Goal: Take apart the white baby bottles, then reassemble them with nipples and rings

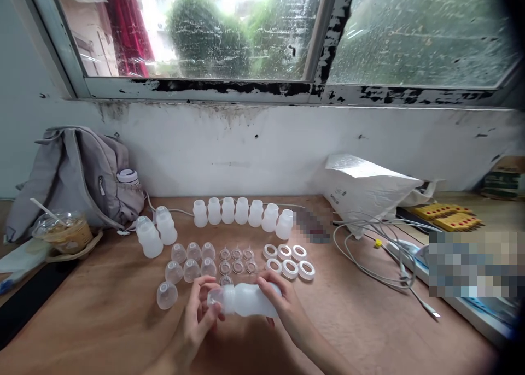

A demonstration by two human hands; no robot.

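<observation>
Low over the table, a frosted white baby bottle [252,299] lies sideways between my two hands. My right hand [283,298] is wrapped round its base end. At the other end, the fingers of my left hand [202,312] pinch a clear dome cap [216,297], which sits against the bottle's neck. Whether a ring or nipple is inside, I cannot make out. Just beyond my hands are several loose clear dome caps [191,270], clear nipples [237,266] and white collar rings [290,269], laid out in groups.
Several open bottles [241,211] stand in a row near the wall, and two capped ones [150,237] at left. A grey backpack [82,173] and an iced drink [65,233] are far left. White cables [369,255] and a white bag [361,189] lie at right.
</observation>
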